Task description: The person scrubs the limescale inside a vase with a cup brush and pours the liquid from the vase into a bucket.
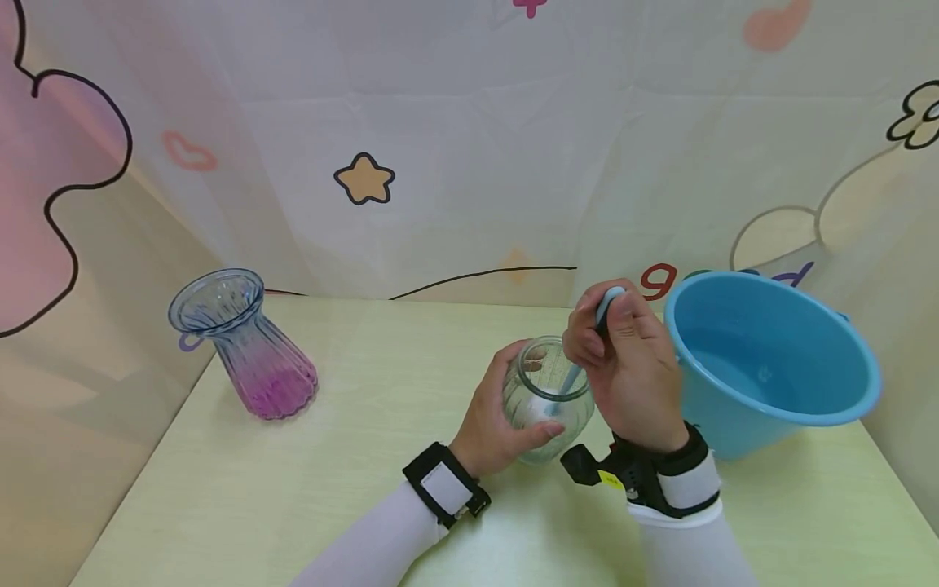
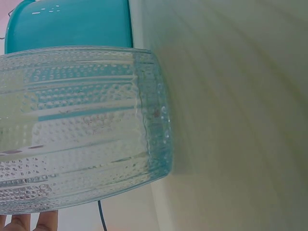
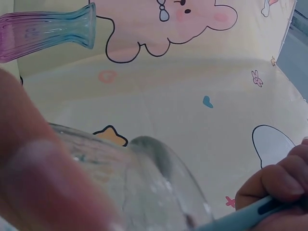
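My left hand grips a clear ribbed glass jar round its side, thumb in front. The jar leans, its mouth toward my right hand. That hand holds the light blue handle of a brush, which slants down through the mouth; a whitish head shows dimly through the glass. In the left wrist view the jar fills the left part, dotted texture plain, with fingertips at its lower edge. The right wrist view has the blue handle in my right hand, with a blurred left thumb up close.
A blue plastic bucket stands to the right, close by my right hand. At the left is a blue-to-pink fluted glass vase. Behind the pale wooden table hangs a printed cloth.
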A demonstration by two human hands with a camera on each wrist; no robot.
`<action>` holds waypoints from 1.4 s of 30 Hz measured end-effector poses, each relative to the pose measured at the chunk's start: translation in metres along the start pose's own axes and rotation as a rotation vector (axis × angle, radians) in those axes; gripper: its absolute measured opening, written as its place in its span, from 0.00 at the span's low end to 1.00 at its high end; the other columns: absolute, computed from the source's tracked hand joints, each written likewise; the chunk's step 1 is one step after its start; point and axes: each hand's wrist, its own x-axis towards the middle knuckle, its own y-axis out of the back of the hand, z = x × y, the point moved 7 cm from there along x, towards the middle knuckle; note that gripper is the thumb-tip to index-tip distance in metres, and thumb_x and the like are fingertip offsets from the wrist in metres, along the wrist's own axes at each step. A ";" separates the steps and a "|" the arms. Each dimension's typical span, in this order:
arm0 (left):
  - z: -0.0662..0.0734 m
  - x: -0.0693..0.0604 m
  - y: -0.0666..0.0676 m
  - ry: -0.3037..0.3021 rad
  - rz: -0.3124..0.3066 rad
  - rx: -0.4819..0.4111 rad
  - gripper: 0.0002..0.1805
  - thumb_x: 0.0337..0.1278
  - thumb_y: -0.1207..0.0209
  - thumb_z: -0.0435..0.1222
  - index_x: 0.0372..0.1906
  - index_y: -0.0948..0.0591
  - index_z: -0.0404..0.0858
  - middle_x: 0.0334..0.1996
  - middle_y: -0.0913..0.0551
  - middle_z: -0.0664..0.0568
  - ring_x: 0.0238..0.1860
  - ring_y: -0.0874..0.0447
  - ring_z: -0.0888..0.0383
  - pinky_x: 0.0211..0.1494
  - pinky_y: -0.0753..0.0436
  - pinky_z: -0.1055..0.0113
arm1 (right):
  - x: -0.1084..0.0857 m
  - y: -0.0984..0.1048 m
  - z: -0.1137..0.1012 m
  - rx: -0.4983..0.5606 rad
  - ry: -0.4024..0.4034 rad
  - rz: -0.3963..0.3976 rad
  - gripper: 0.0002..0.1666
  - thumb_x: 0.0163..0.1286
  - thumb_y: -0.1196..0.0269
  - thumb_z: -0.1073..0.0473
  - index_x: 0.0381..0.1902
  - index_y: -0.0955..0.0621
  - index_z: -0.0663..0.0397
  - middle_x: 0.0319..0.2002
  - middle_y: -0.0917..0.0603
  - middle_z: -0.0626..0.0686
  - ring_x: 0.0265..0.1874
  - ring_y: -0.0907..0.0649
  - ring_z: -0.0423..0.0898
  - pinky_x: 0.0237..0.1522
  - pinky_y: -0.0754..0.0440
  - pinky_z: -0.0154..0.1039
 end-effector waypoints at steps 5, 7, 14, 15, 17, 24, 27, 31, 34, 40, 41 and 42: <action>-0.001 0.000 -0.001 -0.014 -0.005 -0.017 0.54 0.48 0.38 0.75 0.77 0.40 0.55 0.66 0.25 0.46 0.62 0.24 0.46 0.66 0.22 0.56 | -0.002 -0.004 0.011 -0.101 -0.055 -0.007 0.16 0.84 0.57 0.48 0.46 0.24 0.48 0.26 0.37 0.50 0.23 0.39 0.47 0.30 0.45 0.44; -0.001 0.000 -0.001 -0.024 -0.008 -0.030 0.53 0.49 0.38 0.74 0.77 0.40 0.55 0.65 0.25 0.47 0.61 0.23 0.47 0.63 0.21 0.58 | -0.002 -0.006 0.014 -0.119 -0.073 -0.019 0.16 0.85 0.57 0.48 0.47 0.24 0.47 0.26 0.37 0.50 0.23 0.39 0.47 0.30 0.45 0.44; -0.001 0.002 -0.002 -0.068 -0.014 -0.039 0.52 0.52 0.37 0.72 0.76 0.40 0.54 0.67 0.25 0.53 0.64 0.25 0.56 0.67 0.22 0.57 | -0.002 -0.013 0.018 -0.148 -0.097 -0.081 0.19 0.87 0.60 0.56 0.56 0.22 0.47 0.28 0.32 0.50 0.27 0.33 0.46 0.32 0.34 0.40; -0.001 0.002 -0.002 -0.075 -0.014 -0.035 0.52 0.52 0.37 0.72 0.76 0.40 0.54 0.67 0.25 0.53 0.65 0.26 0.56 0.68 0.23 0.56 | -0.002 -0.013 0.019 -0.147 -0.095 -0.088 0.20 0.87 0.60 0.57 0.59 0.22 0.46 0.28 0.31 0.49 0.28 0.32 0.46 0.33 0.32 0.39; -0.002 0.002 -0.002 -0.083 -0.013 -0.030 0.52 0.52 0.37 0.72 0.77 0.40 0.53 0.68 0.26 0.53 0.65 0.26 0.55 0.70 0.25 0.56 | -0.002 -0.014 0.019 -0.140 -0.090 -0.098 0.21 0.87 0.61 0.57 0.63 0.23 0.45 0.29 0.27 0.49 0.28 0.30 0.46 0.37 0.27 0.37; 0.000 0.000 -0.002 -0.097 -0.008 -0.002 0.53 0.53 0.39 0.73 0.78 0.42 0.53 0.70 0.28 0.52 0.68 0.29 0.55 0.75 0.29 0.55 | -0.001 -0.012 0.022 -0.113 -0.129 -0.089 0.18 0.86 0.59 0.60 0.56 0.21 0.50 0.34 0.22 0.49 0.33 0.25 0.46 0.40 0.23 0.34; 0.001 0.000 -0.001 -0.100 -0.008 0.000 0.54 0.53 0.39 0.73 0.79 0.43 0.53 0.70 0.28 0.52 0.67 0.29 0.55 0.75 0.30 0.55 | -0.003 -0.011 0.026 -0.124 -0.182 -0.074 0.16 0.86 0.57 0.60 0.53 0.21 0.52 0.36 0.22 0.49 0.36 0.24 0.45 0.43 0.22 0.33; 0.001 0.000 -0.001 -0.091 -0.010 -0.003 0.54 0.53 0.39 0.73 0.78 0.43 0.53 0.70 0.28 0.52 0.68 0.29 0.54 0.75 0.30 0.55 | -0.003 -0.010 0.028 -0.147 -0.221 -0.061 0.16 0.86 0.57 0.58 0.53 0.21 0.52 0.36 0.23 0.48 0.36 0.25 0.45 0.43 0.22 0.32; 0.001 0.000 -0.001 -0.074 -0.012 -0.002 0.53 0.52 0.38 0.73 0.78 0.42 0.53 0.70 0.28 0.52 0.68 0.29 0.55 0.75 0.29 0.54 | -0.003 -0.009 0.028 -0.158 -0.215 -0.044 0.16 0.87 0.57 0.58 0.54 0.22 0.53 0.34 0.24 0.48 0.33 0.27 0.46 0.41 0.24 0.32; 0.001 0.000 -0.001 -0.082 -0.009 -0.018 0.53 0.52 0.37 0.72 0.77 0.41 0.52 0.69 0.27 0.51 0.67 0.28 0.54 0.73 0.27 0.56 | -0.002 -0.008 0.025 -0.147 -0.182 0.008 0.15 0.86 0.55 0.56 0.49 0.21 0.54 0.32 0.24 0.48 0.30 0.28 0.45 0.37 0.26 0.32; 0.001 0.001 -0.001 -0.087 -0.008 -0.024 0.53 0.52 0.37 0.72 0.77 0.41 0.52 0.69 0.27 0.51 0.67 0.28 0.54 0.73 0.27 0.56 | -0.002 -0.008 0.024 -0.142 -0.166 0.012 0.15 0.86 0.55 0.57 0.48 0.21 0.54 0.32 0.23 0.48 0.30 0.28 0.45 0.36 0.26 0.31; 0.001 0.001 -0.001 -0.089 -0.009 -0.032 0.53 0.52 0.37 0.71 0.77 0.41 0.52 0.69 0.27 0.51 0.67 0.28 0.54 0.73 0.27 0.56 | -0.001 -0.009 0.022 -0.135 -0.146 0.014 0.15 0.86 0.55 0.57 0.47 0.21 0.54 0.32 0.23 0.48 0.29 0.28 0.45 0.35 0.25 0.31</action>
